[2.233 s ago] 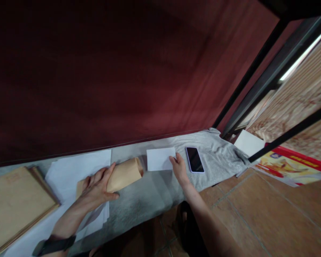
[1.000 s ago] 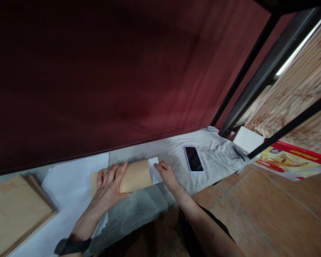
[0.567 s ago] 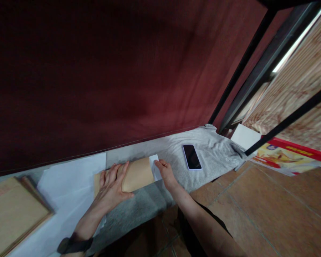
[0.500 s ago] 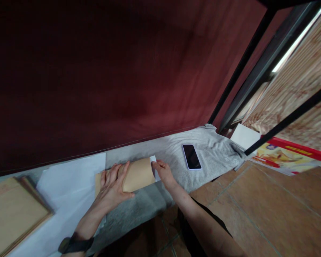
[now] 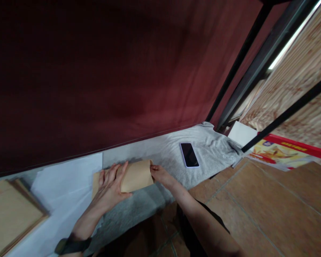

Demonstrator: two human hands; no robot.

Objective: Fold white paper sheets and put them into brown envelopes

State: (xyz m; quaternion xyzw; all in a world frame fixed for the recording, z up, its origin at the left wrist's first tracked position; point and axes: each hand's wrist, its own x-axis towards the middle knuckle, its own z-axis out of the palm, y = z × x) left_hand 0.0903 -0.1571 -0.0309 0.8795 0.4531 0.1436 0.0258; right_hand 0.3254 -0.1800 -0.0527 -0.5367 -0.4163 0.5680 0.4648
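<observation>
A brown paper envelope (image 5: 137,175) lies bulged on the grey cloth, its mouth facing right. My left hand (image 5: 111,184) grips it across the left part, thumb along the near edge and fingers spread over the top towards the far edge. At the mouth is my right hand (image 5: 159,175), fingers closed together with the tips just inside the opening. The white paper those fingers held a moment earlier is hidden inside the envelope now. To the left lie white paper sheets (image 5: 69,182) and a stack of brown envelopes (image 5: 13,210).
A phone (image 5: 189,155) with a dark screen rests on the grey cloth (image 5: 173,146), right of my hands. Behind rises a dark red panel (image 5: 123,89). Black metal bars (image 5: 289,110) stand at the right, near a red and yellow printed box (image 5: 286,151) on the tiled floor (image 5: 270,192).
My right hand has pushed the white paper leftward into the envelope, and its edge no longer shows. My left hand keeps its hold. The view has shifted slightly.
</observation>
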